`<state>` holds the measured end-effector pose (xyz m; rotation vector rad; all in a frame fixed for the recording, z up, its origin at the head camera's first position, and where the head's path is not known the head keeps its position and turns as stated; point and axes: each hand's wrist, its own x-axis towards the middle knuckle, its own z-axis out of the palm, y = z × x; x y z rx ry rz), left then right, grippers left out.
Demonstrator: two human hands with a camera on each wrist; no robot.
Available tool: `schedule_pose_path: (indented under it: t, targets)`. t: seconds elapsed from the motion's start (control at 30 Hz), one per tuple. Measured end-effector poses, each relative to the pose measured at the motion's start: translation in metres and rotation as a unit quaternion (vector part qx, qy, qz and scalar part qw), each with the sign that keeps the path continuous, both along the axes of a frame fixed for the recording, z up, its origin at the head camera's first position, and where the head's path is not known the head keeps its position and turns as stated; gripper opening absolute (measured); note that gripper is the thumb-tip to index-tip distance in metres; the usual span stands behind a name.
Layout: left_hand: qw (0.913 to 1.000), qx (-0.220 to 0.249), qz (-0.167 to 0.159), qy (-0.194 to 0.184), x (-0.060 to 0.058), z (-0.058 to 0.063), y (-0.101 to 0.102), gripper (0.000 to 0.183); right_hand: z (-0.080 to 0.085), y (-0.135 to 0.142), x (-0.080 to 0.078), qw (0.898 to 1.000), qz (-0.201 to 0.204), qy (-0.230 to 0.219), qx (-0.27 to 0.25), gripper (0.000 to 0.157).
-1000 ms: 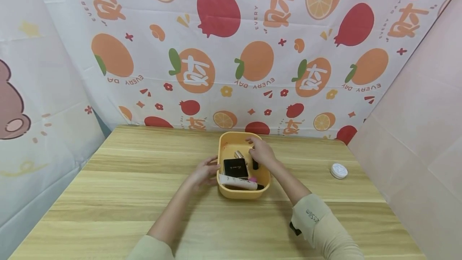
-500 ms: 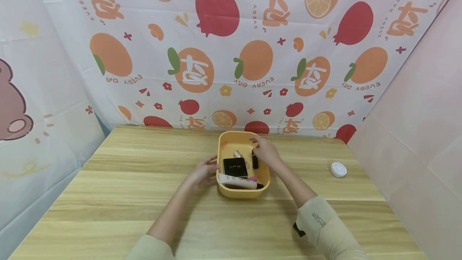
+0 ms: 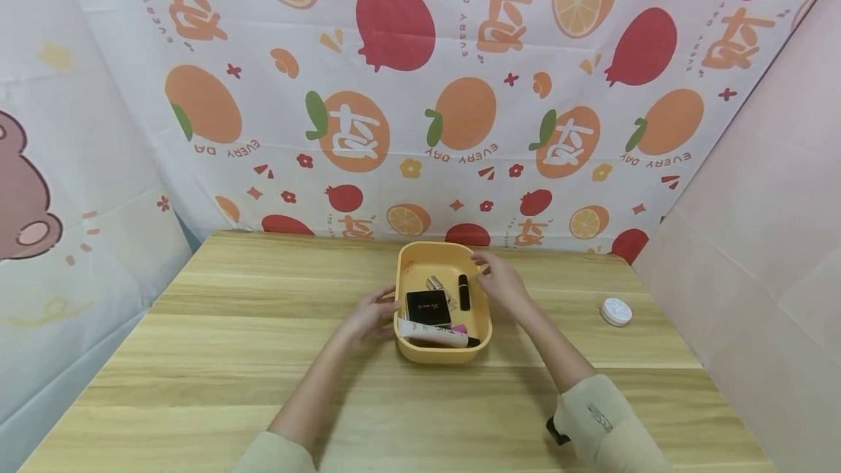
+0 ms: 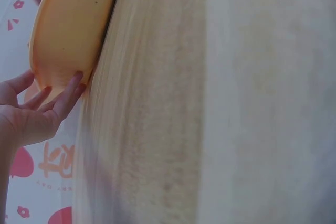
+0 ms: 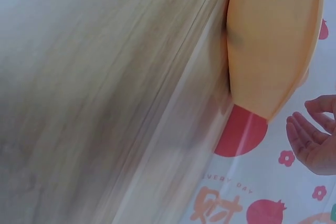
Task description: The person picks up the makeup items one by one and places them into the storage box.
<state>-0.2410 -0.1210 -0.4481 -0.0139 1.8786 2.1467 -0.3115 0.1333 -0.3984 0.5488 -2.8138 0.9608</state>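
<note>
A yellow box (image 3: 488, 331) stands on the table, with several cosmetics inside. My left hand (image 3: 368, 317) touches its left wall with fairly straight fingers; in the left wrist view, those fingers (image 4: 68, 95) lie along the outside. Over the box's right rim hovers my right hand (image 3: 504, 285), holding nothing, its fingers loosely bent. A black lipstick tube (image 3: 463, 292) lies inside near that hand. Left of it are a small clear bottle with a silvery cap (image 3: 434, 282) and a black square case (image 3: 428, 307). A pale squeeze tube (image 3: 434, 333) with a black cap lies across the front.
A round white tin (image 3: 616, 311) sits on the right part of the wooden table (image 3: 217, 356). Behind the box hangs a fruit-print cloth (image 3: 420, 166), close to the table's back edge. Cloth also hangs on both sides.
My right hand has let go of the black lipstick tube, which now lies in the box, and has moved right to the rim. The left hand has stayed on the box's wall.
</note>
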Motion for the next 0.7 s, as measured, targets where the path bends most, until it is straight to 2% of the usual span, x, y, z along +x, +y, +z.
schedule_pose_path:
  t: [0.1,0.4,0.7]
  targets:
    - [1.0000,-0.006,-0.004,0.006,0.000,-0.001,-0.001,0.060,-0.002,0.006,0.001,1.000,-0.008,-0.002,0.003,0.040]
    - [0.9993,0.026,0.023,-0.013,0.002,0.003,0.004,0.056,-0.001,0.020,0.005,1.000,-0.021,-0.014,0.004,0.039]
    - [0.9996,0.023,0.017,-0.007,-0.001,0.001,0.003,0.058,0.001,0.033,0.004,1.000,-0.019,-0.009,0.005,0.038]
